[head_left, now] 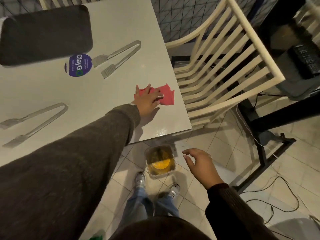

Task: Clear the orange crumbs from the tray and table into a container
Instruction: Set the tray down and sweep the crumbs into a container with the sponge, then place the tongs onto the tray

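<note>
My left hand [147,99] lies flat with spread fingers on a red cloth [166,97] near the right edge of the white table [103,94]. A clear square container [160,159] holding orange crumbs stands on the tiled floor just below the table's near corner. My right hand [199,163] hovers open beside the container, to its right, holding nothing. The dark tray [45,35] rests at the far left of the table. I cannot make out any loose crumbs on the tray or the table.
Two pairs of pale tongs [116,58] [34,123] and a round purple ClayGo sticker [78,64] lie on the table. A cream slatted chair [216,66] stands right of the table. Cables [277,196] run across the floor. My feet [155,186] are just below the container.
</note>
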Motion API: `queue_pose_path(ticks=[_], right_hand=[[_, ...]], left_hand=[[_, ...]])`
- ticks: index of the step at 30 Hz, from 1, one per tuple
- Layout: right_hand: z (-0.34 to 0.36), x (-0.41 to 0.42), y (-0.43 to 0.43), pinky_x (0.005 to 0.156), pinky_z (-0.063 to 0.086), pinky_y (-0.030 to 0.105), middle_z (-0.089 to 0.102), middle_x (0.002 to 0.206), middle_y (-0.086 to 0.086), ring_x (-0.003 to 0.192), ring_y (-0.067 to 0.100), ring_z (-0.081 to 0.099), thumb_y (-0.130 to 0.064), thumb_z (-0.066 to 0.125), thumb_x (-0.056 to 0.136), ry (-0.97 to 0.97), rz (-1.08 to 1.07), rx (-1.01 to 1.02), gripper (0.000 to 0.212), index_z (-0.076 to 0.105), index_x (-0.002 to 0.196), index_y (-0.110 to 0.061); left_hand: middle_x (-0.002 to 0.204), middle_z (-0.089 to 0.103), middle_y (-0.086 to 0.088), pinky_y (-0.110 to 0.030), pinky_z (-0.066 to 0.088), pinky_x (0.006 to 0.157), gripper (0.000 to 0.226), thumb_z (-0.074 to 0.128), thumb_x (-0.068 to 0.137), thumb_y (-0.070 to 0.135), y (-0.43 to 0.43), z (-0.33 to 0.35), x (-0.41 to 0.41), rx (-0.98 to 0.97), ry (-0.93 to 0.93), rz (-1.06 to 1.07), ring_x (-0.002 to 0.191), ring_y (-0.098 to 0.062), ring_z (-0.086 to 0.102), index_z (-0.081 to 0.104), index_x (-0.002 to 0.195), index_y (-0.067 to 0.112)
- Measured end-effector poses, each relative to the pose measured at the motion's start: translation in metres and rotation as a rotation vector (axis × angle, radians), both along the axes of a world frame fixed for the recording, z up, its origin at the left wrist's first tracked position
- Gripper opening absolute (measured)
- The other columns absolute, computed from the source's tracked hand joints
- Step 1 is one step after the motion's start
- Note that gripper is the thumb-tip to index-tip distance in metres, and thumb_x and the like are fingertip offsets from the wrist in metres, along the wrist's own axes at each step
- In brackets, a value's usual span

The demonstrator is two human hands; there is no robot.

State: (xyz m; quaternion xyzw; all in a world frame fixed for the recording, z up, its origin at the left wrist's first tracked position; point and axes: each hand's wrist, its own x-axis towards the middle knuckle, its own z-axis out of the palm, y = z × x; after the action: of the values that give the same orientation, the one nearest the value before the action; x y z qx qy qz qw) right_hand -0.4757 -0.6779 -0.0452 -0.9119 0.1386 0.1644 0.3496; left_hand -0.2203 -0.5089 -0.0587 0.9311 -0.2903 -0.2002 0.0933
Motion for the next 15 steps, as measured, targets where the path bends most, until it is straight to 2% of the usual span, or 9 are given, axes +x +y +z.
queue_pose_path(ticks=[4,6,7,8,12,15], right_hand=[[0.026,0.024,0.009,0.098,0.039,0.036,0.065,0.11,-0.009,0.104,0.01,0.054,-0.029,0.05,0.094,-0.062,0.068,-0.005,0.019,0.064,0.108,-0.029],[0.039,0.037,0.017,0.097,0.042,0.032,0.064,0.112,-0.007,0.105,0.01,0.054,-0.028,0.05,0.094,-0.081,0.112,0.006,0.022,0.063,0.112,-0.025],[0.045,0.044,0.021,0.095,0.042,0.03,0.064,0.113,-0.007,0.104,0.009,0.054,-0.028,0.051,0.094,-0.088,0.143,0.008,0.022,0.063,0.113,-0.024],[0.051,0.052,0.026,0.095,0.043,0.029,0.064,0.114,-0.006,0.104,0.009,0.054,-0.028,0.051,0.094,-0.097,0.179,0.002,0.023,0.062,0.113,-0.024],[0.075,0.089,0.053,0.103,0.04,0.034,0.062,0.118,-0.01,0.111,0.009,0.053,-0.032,0.049,0.095,-0.157,0.326,-0.056,0.023,0.061,0.114,-0.029],[0.09,0.119,0.084,0.103,0.039,0.036,0.063,0.117,-0.012,0.112,0.009,0.054,-0.032,0.05,0.094,-0.217,0.392,-0.084,0.022,0.062,0.113,-0.029]], left_hand=[[0.143,0.048,0.003,-0.052,-0.001,0.117,0.035,0.039,0.102,0.026,0.025,0.04,-0.048,-0.319,0.16,0.21,0.141,-0.022,0.032,0.049,0.135,0.032],[0.141,0.051,0.003,-0.032,0.013,0.116,0.035,0.039,0.103,0.027,0.047,0.059,-0.073,-0.42,0.269,0.335,0.132,-0.019,0.045,0.047,0.137,0.029],[0.14,0.052,0.003,-0.023,0.021,0.11,0.035,0.039,0.103,0.028,0.059,0.068,-0.084,-0.454,0.299,0.39,0.129,-0.018,0.048,0.047,0.137,0.026],[0.14,0.053,0.003,-0.021,0.027,0.106,0.035,0.04,0.102,0.029,0.072,0.074,-0.092,-0.474,0.301,0.424,0.128,-0.017,0.05,0.047,0.137,0.025],[0.131,0.058,0.005,-0.022,0.034,0.101,0.033,0.042,0.101,0.031,0.133,0.1,-0.109,-0.528,0.241,0.548,0.12,-0.011,0.053,0.051,0.133,0.025],[0.113,0.067,0.001,-0.02,0.041,0.088,0.021,0.047,0.1,0.027,0.177,0.113,-0.112,-0.637,0.256,0.642,0.104,-0.013,0.062,0.057,0.117,0.034]])
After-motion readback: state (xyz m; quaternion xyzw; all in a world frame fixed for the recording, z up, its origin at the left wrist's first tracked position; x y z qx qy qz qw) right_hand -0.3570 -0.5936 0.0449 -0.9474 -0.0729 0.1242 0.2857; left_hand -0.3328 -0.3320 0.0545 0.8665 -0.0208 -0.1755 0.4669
